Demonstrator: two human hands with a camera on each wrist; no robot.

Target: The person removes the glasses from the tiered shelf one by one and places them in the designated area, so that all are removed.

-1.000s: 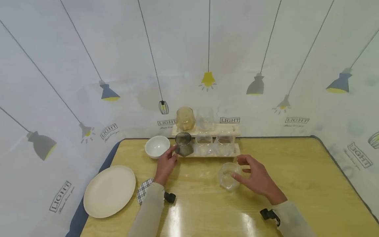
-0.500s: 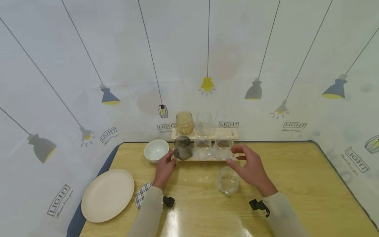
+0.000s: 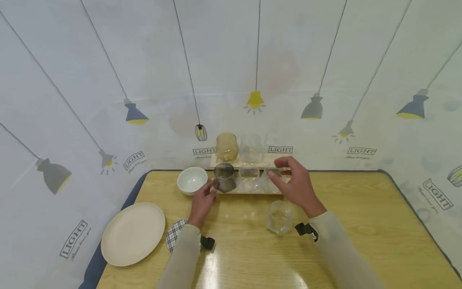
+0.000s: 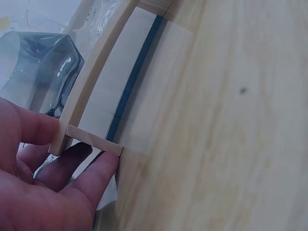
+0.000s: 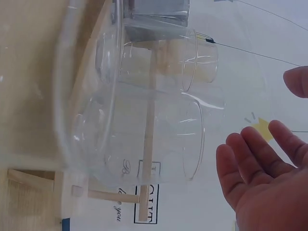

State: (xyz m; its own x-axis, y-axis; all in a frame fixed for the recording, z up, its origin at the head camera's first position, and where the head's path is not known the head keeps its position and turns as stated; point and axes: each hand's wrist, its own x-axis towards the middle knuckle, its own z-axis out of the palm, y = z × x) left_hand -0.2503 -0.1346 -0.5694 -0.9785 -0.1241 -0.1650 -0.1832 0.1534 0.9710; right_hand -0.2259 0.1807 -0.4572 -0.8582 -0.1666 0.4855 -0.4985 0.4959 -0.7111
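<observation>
My left hand (image 3: 203,202) holds the left end of a two-step wooden rack (image 4: 91,67), its fingers at the wood in the left wrist view. Right above that hand, a smoky grey glass (image 3: 225,178) stands on the rack's front step. Two clear glasses share this step, a middle one (image 3: 249,176) and a right one (image 3: 271,182). My right hand (image 3: 297,184) hovers at the right glass, thumb and fingers spread; the right wrist view shows them apart from the glass (image 5: 144,139). Another clear faceted glass (image 3: 279,218) stands on the table below that hand.
An amber glass (image 3: 227,147) and a clear one (image 3: 250,147) stand on the rack's back step, against the printed wall. Left of the rack is a white bowl (image 3: 192,180). A large cream plate (image 3: 133,235) and a checked round cloth (image 3: 175,235) lie at the left.
My right hand has moved up and left, from beside the clear glass on the table to the right glass on the rack. The left hand has stayed at the rack's end.
</observation>
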